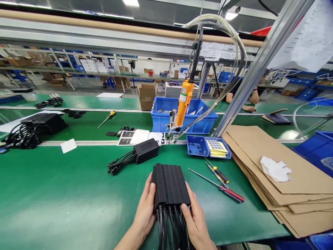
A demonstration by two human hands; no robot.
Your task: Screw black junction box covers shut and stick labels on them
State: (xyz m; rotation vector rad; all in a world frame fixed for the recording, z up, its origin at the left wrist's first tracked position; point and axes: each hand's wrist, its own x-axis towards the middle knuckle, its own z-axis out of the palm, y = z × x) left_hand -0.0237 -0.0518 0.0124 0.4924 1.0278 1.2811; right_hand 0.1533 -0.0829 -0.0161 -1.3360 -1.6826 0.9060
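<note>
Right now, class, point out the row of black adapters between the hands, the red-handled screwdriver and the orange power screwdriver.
Row of black adapters (pixel 171 184): head view, ridged upper face.
Red-handled screwdriver (pixel 235 194): head view, red handle.
Orange power screwdriver (pixel 182 108): head view, orange casing.

At six o'clock, the black units (pixel 172 184) hide some fingers of my left hand (pixel 147 204) and right hand (pixel 194 217), and the bottom edge cuts off the cables (pixel 160 225) and my forearms (pixel 131 236). At two, a hanging sheet (pixel 307 41) runs off the edge, print blurred. At four, dark bits (pixel 193 150) in the blue tray (pixel 192 140) are too small to name.
</note>
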